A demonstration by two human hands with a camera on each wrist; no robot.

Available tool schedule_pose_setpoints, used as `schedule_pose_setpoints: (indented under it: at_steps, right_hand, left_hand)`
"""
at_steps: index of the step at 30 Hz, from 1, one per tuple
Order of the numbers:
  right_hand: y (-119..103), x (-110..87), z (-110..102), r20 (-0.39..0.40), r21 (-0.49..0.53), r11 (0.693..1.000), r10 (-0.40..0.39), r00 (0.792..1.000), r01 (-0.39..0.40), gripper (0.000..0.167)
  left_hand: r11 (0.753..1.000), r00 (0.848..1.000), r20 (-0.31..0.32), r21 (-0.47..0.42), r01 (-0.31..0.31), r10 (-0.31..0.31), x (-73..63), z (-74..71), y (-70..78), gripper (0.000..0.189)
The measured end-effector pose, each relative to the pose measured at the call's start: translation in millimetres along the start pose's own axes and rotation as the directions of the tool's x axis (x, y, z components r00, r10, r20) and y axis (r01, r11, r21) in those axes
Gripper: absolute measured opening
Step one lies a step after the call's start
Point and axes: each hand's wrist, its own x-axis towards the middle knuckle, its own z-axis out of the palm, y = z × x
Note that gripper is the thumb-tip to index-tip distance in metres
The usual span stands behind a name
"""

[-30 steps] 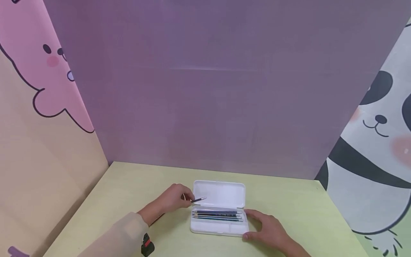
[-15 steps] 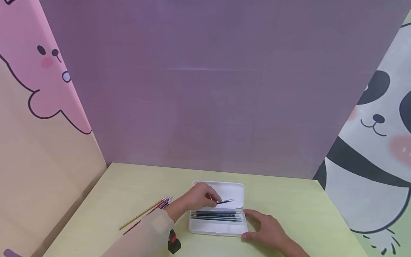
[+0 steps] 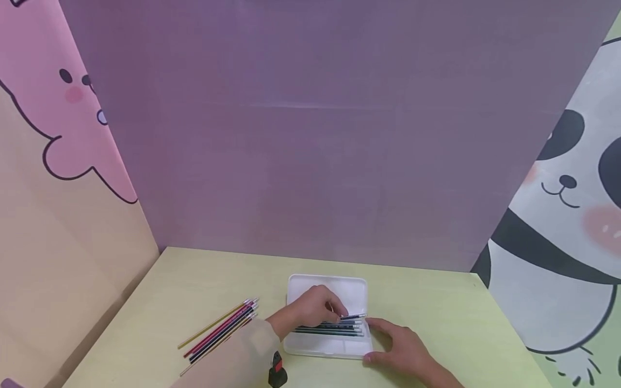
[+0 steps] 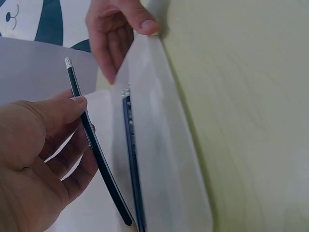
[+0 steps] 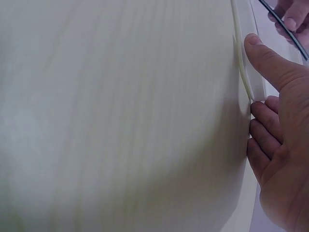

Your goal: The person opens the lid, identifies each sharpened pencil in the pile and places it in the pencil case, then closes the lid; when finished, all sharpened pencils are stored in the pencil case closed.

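Note:
My left hand (image 3: 315,306) pinches a dark pencil (image 4: 92,137) between thumb and fingers, its white eraser end toward the right. The hand is over the back of an open white pencil case (image 3: 315,345), in front of the raised lid (image 3: 350,286). Several dark pencils (image 3: 335,333) lie side by side in the long compartment, partly hidden by the left hand. My right hand (image 3: 404,346) holds the right end of the case, thumb at the front corner and index finger at the back. In the right wrist view the thumb (image 5: 265,55) lies against the rim.
Left of the case, several yellow, red and dark pencils (image 3: 220,328) lie in a slanted bundle on the pale table (image 3: 427,291), partly behind the left sleeve (image 3: 237,355). A purple panel (image 3: 320,161) stands at the table's back edge.
My left hand has carried the pencil rightward from the case's left edge, then lower over the compartment. The loose bundle on the left has come into view. The right hand keeps its hold.

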Motion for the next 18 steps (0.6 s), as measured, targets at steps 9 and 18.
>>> schedule_pose_setpoints:
  at_steps: [9, 18]
  right_hand:
    - [2, -1.3, 0, -0.019, -0.015, 1.000, -0.024, 1.000, 0.023, 0.087]
    - [1, -1.2, 0, -0.018, -0.004, 1.000, -0.028, 0.999, 0.028, 0.087]
  left_hand:
    - [0.998, 0.999, 0.033, 0.062, -0.015, 0.013, -1.4, 10.6, -8.9, 0.018]
    - [0.971, 0.992, 0.104, 0.220, -0.095, 0.073, -2.3, 19.4, -11.5, 0.021]
